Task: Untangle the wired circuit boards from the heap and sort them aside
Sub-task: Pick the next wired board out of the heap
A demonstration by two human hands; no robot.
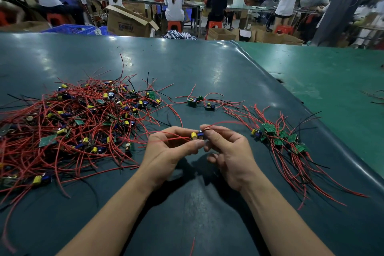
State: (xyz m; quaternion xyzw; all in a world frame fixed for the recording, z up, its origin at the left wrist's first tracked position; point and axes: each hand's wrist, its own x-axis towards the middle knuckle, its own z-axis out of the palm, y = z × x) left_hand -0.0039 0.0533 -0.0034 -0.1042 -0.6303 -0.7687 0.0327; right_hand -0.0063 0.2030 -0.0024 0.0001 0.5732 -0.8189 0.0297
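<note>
A small circuit board (197, 135) with a yellow part, a blue part and red wires is pinched between my left hand (170, 151) and my right hand (228, 149) above the middle of the table. Its red wires arch away to both sides. To the left lies the big heap (72, 122) of tangled red-wired boards. To the right lies the sorted pile (280, 139) of green boards, their wires trailing toward me. Both hands hold the board between the two piles.
Two loose boards (200, 103) with wires lie farther back in the middle. The dark green table mat (187, 68) ends at a raised edge on the right, beside a lighter green surface (332, 72). Seated workers, cardboard boxes and red stools fill the background.
</note>
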